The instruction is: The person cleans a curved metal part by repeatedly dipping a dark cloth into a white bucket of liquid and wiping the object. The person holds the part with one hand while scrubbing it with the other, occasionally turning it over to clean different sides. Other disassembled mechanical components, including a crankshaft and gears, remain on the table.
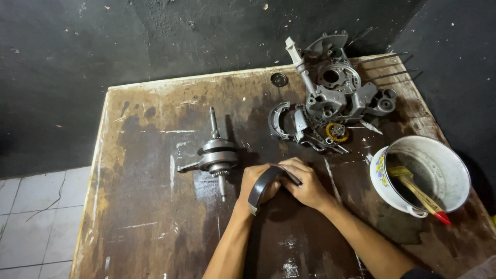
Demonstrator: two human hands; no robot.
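Head view: left hand [254, 182] & right hand [306, 185], both grips clamped on curved dark strip [262, 187] over surface [155, 227], crankshaft [217, 155] just left.

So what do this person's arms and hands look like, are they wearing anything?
Both forearms are bare: no sleeves, gloves, watch or rings in view. The left hand and right hand are uncovered. Only a scrap of dark cloth shows at the frame's bottom edge, by the right arm.

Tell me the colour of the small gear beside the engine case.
Yellow-gold gear, clearest in the head view.
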